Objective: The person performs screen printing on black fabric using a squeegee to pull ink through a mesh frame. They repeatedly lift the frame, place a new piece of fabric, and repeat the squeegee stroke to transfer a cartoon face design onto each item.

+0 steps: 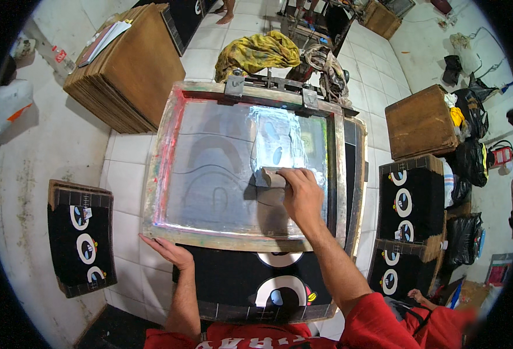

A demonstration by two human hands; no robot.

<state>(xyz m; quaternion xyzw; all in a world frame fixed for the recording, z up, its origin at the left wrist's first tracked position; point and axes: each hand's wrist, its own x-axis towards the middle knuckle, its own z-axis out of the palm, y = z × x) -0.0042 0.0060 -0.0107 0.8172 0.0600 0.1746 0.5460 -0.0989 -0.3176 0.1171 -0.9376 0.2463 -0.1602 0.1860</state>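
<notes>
A screen-printing frame (206, 241) with red-stained edges is clamped over black fabric (210, 279) printed with eye shapes. Light blue ink (276, 131) covers part of the mesh at upper right. My right hand (300, 195) grips a pale squeegee (271, 177) on the mesh, at the ink's lower edge. My left hand (169, 250) is at the frame's lower-left corner, palm up, fingers stretched out and seemingly touching its edge. Under the squeegee and my arm, part of the mesh is hidden.
Stacked boards (122, 70) stand upper left; more printed panels (81, 238) (403, 203) lie either side. A hinge clamp (234, 86) holds the frame's far edge, beside yellow cloth (256, 52). Black bags (465, 238) line the right. Another person's hand (419, 296) appears lower right, bare feet at top.
</notes>
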